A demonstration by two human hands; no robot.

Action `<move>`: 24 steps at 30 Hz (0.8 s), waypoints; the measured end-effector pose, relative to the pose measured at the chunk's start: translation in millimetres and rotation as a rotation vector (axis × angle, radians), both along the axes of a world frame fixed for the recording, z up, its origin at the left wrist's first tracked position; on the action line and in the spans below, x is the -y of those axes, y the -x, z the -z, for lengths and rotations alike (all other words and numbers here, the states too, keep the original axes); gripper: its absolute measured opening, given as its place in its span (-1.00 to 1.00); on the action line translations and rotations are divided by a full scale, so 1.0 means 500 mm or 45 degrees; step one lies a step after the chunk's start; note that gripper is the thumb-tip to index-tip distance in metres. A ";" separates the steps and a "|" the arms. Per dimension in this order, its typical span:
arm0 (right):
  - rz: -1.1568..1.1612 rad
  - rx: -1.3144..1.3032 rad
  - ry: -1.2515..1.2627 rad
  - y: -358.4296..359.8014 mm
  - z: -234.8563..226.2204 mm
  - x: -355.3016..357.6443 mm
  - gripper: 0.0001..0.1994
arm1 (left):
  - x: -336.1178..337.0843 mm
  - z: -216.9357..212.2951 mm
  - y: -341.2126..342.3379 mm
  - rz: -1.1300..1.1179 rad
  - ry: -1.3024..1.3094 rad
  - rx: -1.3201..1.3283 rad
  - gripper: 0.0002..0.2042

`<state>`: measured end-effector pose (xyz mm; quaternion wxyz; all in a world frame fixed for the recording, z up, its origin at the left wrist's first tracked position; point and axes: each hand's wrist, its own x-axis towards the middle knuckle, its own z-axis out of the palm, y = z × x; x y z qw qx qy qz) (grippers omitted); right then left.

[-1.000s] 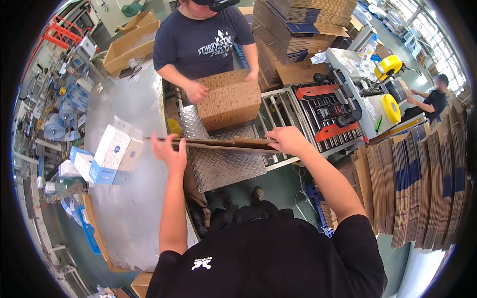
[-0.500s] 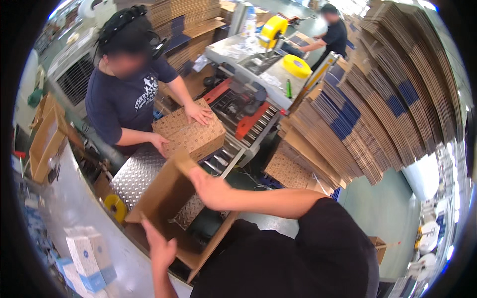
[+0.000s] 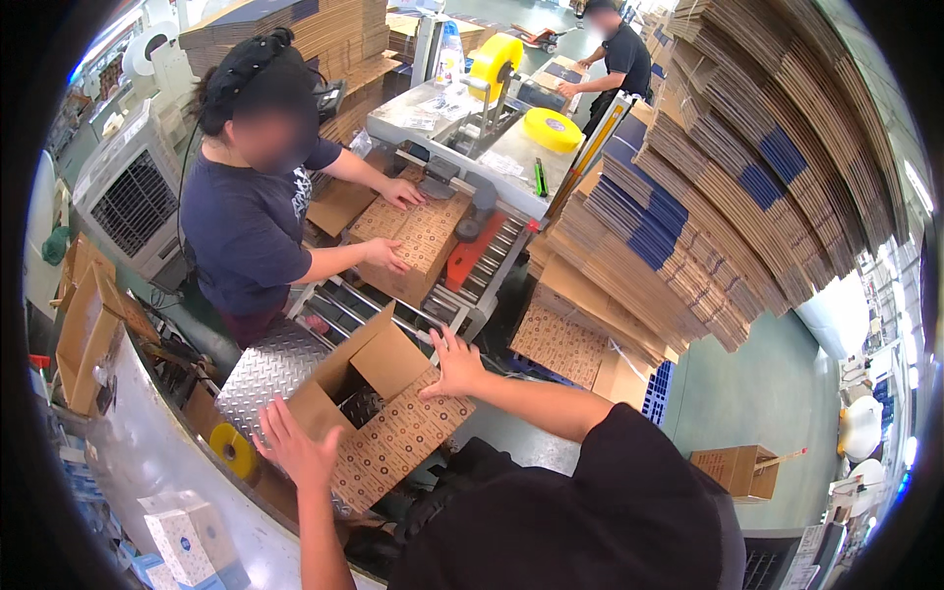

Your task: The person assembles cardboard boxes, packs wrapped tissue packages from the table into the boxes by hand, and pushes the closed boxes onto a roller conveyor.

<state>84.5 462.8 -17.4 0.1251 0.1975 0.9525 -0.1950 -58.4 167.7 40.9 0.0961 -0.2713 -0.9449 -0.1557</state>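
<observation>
An open cardboard carton [image 3: 401,440] with a printed pattern is in front of me, its near flap spread toward my body. The flaps at its far side and left stand up, plain brown inside. My right hand [image 3: 454,368] is open, fingers apart, its thumb touching the carton's right flaps. On the carton's left my left hand [image 3: 298,444] is open too, fingers spread beside the left flap; whether it touches is hard to tell. Across from me a co-worker's two hands rest on a closed patterned carton [image 3: 418,236] lying on the roller conveyor [image 3: 497,265].
A diamond-plate metal surface [image 3: 261,379] lies beyond the carton. At left are a curved metal table [image 3: 128,413], a yellow tape roll [image 3: 230,447] and small white-and-blue boxes [image 3: 187,541]. Tall stacks of flattened cartons [image 3: 688,206] stand at right. Another person [image 3: 621,64] works farther back.
My carton's flaps have come into different positions, with the patterned near flap now spread out. Both my hands have shifted. The co-worker's carton has moved farther onto the conveyor.
</observation>
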 end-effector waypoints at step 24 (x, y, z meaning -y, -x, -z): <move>0.696 -0.265 0.379 0.292 0.321 0.038 -0.36 | 0.371 0.545 0.035 -0.905 -0.626 0.978 -0.42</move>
